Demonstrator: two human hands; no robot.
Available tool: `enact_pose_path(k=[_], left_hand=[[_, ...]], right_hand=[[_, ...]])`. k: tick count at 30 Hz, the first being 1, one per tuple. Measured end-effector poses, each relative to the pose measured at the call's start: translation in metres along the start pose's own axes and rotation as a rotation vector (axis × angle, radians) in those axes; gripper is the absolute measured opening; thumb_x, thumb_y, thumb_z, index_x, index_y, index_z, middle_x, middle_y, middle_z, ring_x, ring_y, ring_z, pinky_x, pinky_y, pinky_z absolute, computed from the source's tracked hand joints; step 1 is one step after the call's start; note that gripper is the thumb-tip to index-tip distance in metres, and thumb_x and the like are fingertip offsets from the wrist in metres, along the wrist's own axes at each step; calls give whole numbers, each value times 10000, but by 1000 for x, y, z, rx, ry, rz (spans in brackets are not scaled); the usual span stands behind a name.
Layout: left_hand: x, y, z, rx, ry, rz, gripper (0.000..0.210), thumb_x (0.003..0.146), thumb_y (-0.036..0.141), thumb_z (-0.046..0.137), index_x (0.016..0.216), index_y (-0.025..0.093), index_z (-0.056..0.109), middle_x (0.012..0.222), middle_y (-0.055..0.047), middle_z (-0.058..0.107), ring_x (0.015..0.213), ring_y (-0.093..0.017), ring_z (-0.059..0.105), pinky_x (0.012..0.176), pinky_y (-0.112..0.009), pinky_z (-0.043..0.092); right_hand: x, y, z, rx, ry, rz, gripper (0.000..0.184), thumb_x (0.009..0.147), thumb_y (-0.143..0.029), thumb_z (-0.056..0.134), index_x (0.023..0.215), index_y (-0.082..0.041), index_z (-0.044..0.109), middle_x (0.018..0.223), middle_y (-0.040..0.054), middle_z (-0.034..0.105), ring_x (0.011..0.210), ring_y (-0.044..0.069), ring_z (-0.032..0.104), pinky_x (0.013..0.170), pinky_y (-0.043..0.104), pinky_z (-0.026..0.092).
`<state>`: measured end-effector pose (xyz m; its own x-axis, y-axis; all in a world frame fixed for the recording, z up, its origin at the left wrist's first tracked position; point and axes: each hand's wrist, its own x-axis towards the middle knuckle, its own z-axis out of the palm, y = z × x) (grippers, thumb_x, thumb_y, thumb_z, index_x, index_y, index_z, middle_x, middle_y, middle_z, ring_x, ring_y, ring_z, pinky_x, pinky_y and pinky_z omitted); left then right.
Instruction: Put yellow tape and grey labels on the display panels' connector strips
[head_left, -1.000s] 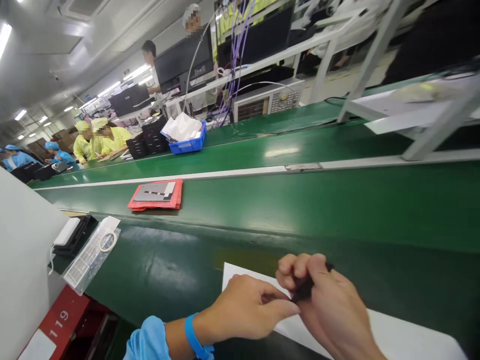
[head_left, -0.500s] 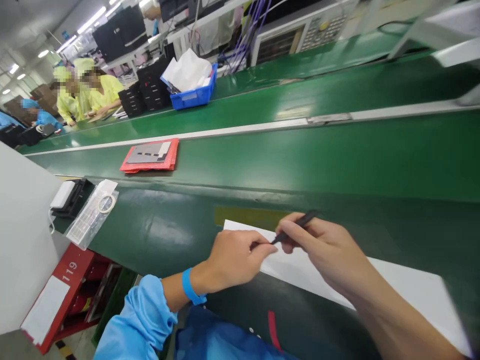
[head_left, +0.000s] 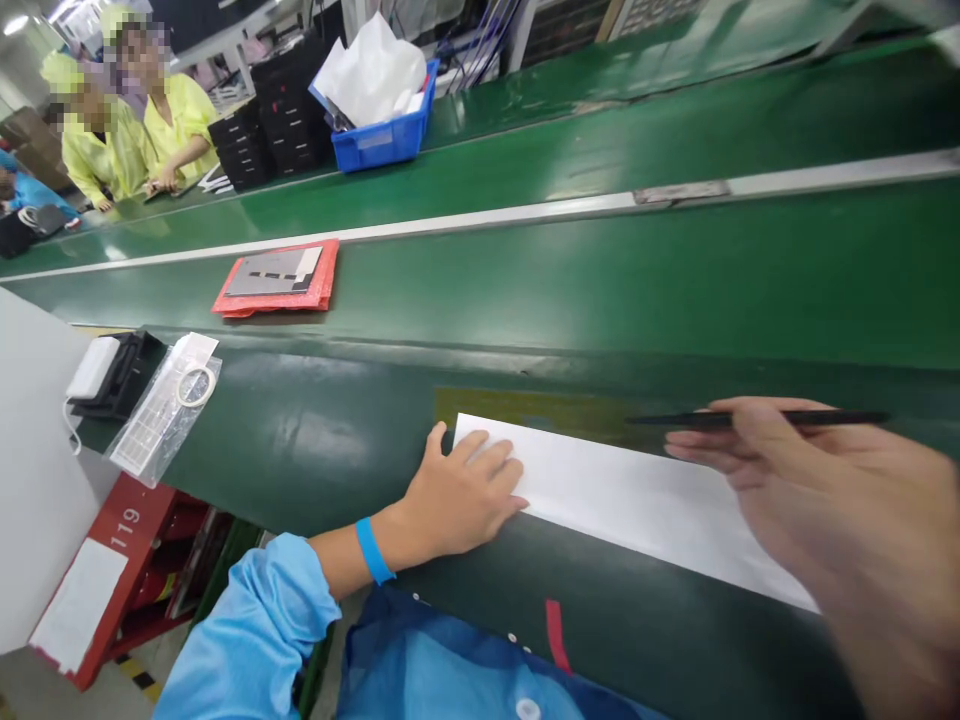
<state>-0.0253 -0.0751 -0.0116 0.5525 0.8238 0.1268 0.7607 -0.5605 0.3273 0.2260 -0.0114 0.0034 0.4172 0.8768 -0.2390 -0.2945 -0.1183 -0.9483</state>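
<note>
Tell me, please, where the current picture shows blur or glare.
In the head view, the right hand looks blurred, the left hand sharper; also in the head view, pale glare lies on the green bench, left of the left hand.

The number 119 can be read in white on the red box (head_left: 147, 522), which stands below the left edge of the green table (head_left: 315, 470).

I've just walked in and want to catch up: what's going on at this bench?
A person's left hand rests spread on the left end of a white sheet. The right hand holds a black pen-like tool, roughly level, near the sheet's far edge. Farther back, on the left, a grey panel lies on red wrap.
</note>
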Motion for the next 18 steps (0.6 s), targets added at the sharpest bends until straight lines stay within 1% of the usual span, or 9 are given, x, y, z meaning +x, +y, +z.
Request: enact_pose_path(k=[3,5,6,9,12,14,15,16,18], left_hand=[[-1,-3,-8,42,83,71,291,1056,295,578,1317,211,677,1478,-167,675,1409,-358,603,1254,-655,357],[-4,-7,-14,38,166,141,302,1050,214,546,1322,207,676,1420,-185,707,1379,-359,633,1236,-671,382],[-6,-9,-16,27,204,190,304,1040,176,542,1311,200,677,1370,-186,733,1340,-351,662,1221,-665,406],[-18,-8,-18,-33,259,384,247,998,106,575,1203,176,695,1165,-132,806,1085,-261,763,1117,-523,539],[-42,0,-22,-84,245,519,152,960,111,636,1080,174,704,1028,-65,822,926,-191,768,992,-395,598],[-56,0,-28,-91,221,503,131,943,134,658,1043,200,712,1008,-36,823,909,-172,764,946,-358,603],[-61,-6,-33,-82,209,454,127,940,149,663,1029,221,718,1004,-24,823,902,-165,763,926,-343,601],[-65,-15,-39,-58,198,376,116,943,169,662,1007,241,726,996,-17,822,896,-164,762,909,-335,597],[-66,-49,-55,39,193,124,116,978,224,636,977,264,744,1013,-31,819,936,-186,761,923,-347,585]], right_hand=[[2,0,-3,41,11,-46,494,506,-447,1012,761,-168,694,653,29,684,542,150,684,579,234,616],[7,0,-3,66,33,-96,436,644,-485,949,805,-186,675,691,17,680,575,139,676,603,253,608],[11,0,-4,71,39,-116,432,685,-506,928,827,-193,667,710,12,676,599,141,679,616,261,606],[21,0,-8,59,76,-166,425,754,-557,888,864,-213,663,726,-4,674,609,142,669,610,269,593],[20,-3,-13,32,108,-180,391,799,-549,866,888,-217,682,734,0,691,597,142,662,588,259,575],[14,-8,-17,15,113,-168,378,807,-519,874,911,-198,704,748,17,695,608,146,667,593,260,569],[10,-11,-19,11,112,-161,371,802,-495,885,920,-188,714,760,23,692,613,146,666,599,262,569],[6,-14,-20,13,111,-155,353,800,-455,897,927,-177,722,774,25,686,619,144,665,608,264,569],[-3,-19,-24,15,136,-136,288,818,-386,891,910,-175,718,788,12,660,604,126,642,610,258,566]])
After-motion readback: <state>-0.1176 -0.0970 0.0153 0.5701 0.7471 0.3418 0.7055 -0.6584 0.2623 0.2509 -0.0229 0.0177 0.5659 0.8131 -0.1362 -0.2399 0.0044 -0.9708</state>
